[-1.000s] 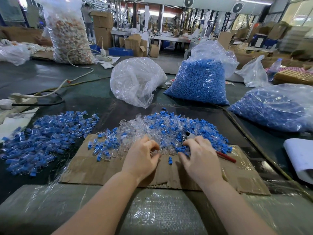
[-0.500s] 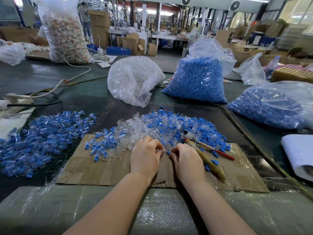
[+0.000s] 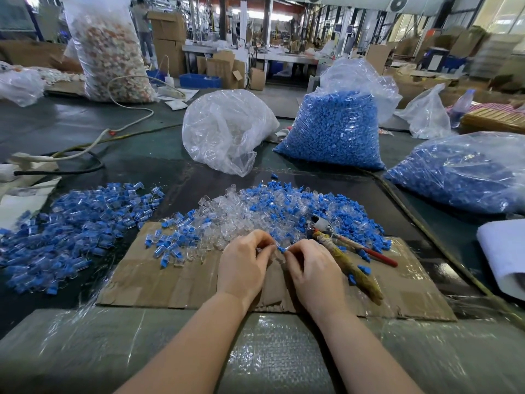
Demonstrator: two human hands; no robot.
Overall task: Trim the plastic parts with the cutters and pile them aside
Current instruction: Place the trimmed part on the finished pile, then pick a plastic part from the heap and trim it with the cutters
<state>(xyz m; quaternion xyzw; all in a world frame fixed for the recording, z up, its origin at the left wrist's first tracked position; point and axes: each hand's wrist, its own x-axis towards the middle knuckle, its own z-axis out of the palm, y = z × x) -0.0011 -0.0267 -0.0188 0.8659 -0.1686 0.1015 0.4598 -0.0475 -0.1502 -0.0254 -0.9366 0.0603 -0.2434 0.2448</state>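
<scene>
Two bare hands are meeting over the middle of a cardboard sheet [image 3: 170,282] lying on a dark table. The left hand [image 3: 244,267] and right hand [image 3: 314,270] are both pinching one small blue plastic part [image 3: 281,248] between their curled fingertips.

The cutters [image 3: 348,258] are lying untouched on the cardboard just beside the right hand, which is the nearer one. Their long axis is running from the mixed pile [image 3: 272,214] of blue and clear parts at the sheet's far edge toward its near right corner.

A second pile of parts [image 3: 65,226] is spreading past the cardboard's left edge.

Beyond, a tall clear bag [image 3: 332,129] is holding blue pieces, another bag [image 3: 460,172] at the table's right edge likewise, and a crumpled bag [image 3: 227,129] is looking nearly empty.
</scene>
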